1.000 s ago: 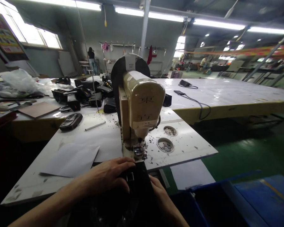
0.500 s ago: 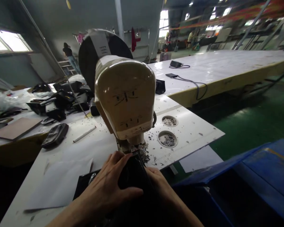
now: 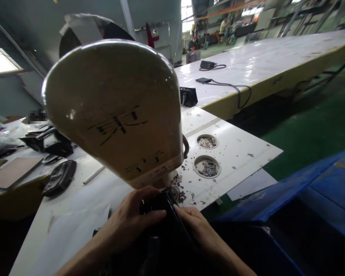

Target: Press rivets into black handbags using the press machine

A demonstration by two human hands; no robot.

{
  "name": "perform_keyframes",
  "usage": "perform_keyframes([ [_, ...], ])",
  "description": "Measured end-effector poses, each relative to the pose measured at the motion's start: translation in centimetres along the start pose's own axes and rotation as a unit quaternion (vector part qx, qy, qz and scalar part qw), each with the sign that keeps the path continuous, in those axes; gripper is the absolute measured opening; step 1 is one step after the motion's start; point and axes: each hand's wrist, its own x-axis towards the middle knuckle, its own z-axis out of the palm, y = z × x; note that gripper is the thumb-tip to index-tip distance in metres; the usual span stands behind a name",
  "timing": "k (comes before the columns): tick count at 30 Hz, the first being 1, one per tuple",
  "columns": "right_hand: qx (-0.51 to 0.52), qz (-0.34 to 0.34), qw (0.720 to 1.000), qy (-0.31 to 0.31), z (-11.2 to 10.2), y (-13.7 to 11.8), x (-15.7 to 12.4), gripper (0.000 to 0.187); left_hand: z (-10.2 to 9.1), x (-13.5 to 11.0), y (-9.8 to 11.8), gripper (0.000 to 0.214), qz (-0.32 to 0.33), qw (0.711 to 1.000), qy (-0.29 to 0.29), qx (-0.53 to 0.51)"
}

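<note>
My left hand (image 3: 129,220) and right hand (image 3: 197,230) are both closed on a black bag panel (image 3: 163,214), gripping it from either side. The left fingers (image 3: 149,193) curl over its top edge and the right fingers (image 3: 186,214) press along its flank. I'd judge the two-handed hold is there to keep the stiff, smooth piece steady and tight under the head of the sewing machine (image 3: 112,111); its far end sits right at the foot of that head, though the casing hides the exact spot from me. The casing is a rounded, glossy cream shell with black marker strokes across it. The white bench (image 3: 235,168) beneath is flat and slick — a surface a bulky piece can slide over. Two round wells (image 3: 207,166) are let into it just right of the head, both partly filled with grey-black scraps, and dark trimmings (image 3: 181,195) lie scattered near my right hand. To my left, a black quilted pouch (image 3: 59,177) rests on the bench — within easy reach — and a blue crate (image 3: 276,191) sits low on my right.
</note>
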Motion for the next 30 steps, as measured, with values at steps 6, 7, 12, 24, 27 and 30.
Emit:
perform_keyframes([
  [6,-0.067,0.039,0.996,-0.035,-0.2,-0.7,-1.0,0.072,0.6,0.4,-0.5,0.056,-0.014,1.0,0.023,-0.017],
  [7,-0.065,0.038,0.997,-0.036,-0.2,-0.6,-1.1,0.072,0.8,0.4,-0.5,0.055,-0.012,0.999,0.028,-0.023],
  [12,-0.016,0.039,0.999,-0.016,-0.3,-0.1,-0.7,0.071,1.3,0.5,-0.5,0.05,0.014,0.997,0.062,-0.036],
  [24,0.038,0.045,0.998,0.032,-0.3,0.4,0.3,0.07,1.4,0.9,0.1,0.041,0.005,0.996,0.088,-0.008],
  [27,0.053,0.053,0.996,0.039,-0.2,0.4,0.4,0.071,1.2,0.9,-0.1,0.044,-0.004,0.996,0.072,-0.049],
  [30,0.072,0.049,0.996,0.016,0.1,0.2,0.4,0.071,1.2,1.1,0.0,0.047,-0.004,0.994,0.071,-0.078],
])
